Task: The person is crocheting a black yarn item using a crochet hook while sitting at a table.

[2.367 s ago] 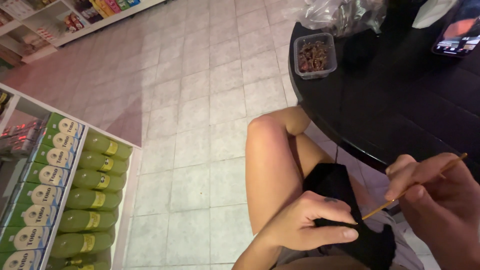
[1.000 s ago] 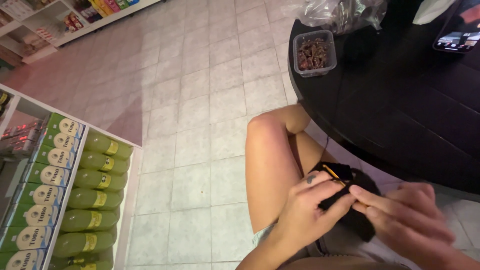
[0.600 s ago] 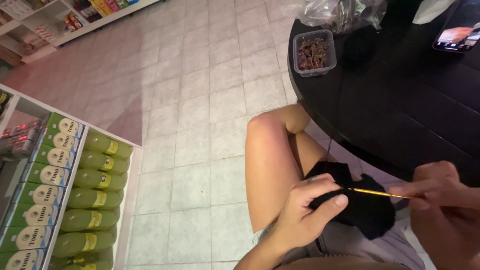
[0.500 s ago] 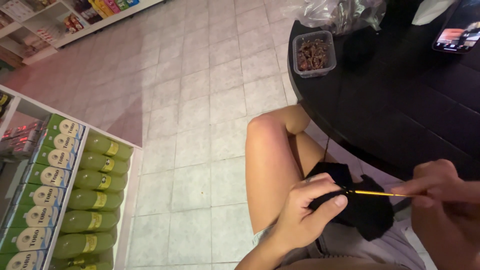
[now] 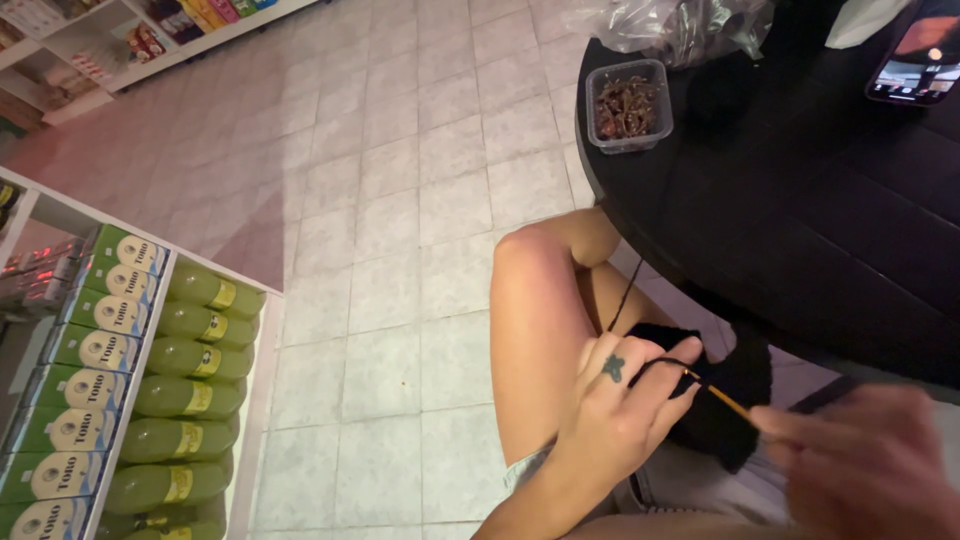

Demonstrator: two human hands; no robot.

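The right hand (image 5: 860,460) is pinching a yellow crochet hook (image 5: 725,398), and the left hand (image 5: 615,405) is gripping the black crochet piece (image 5: 730,385) over the lap, just below the black table's (image 5: 800,220) edge. Farther along that table are sitting a plastic container (image 5: 628,105) and a phone (image 5: 915,60).

Left hand (image 5: 615,415) gripping black crochet piece (image 5: 725,400), right hand (image 5: 860,465) holding yellow hook (image 5: 722,397)
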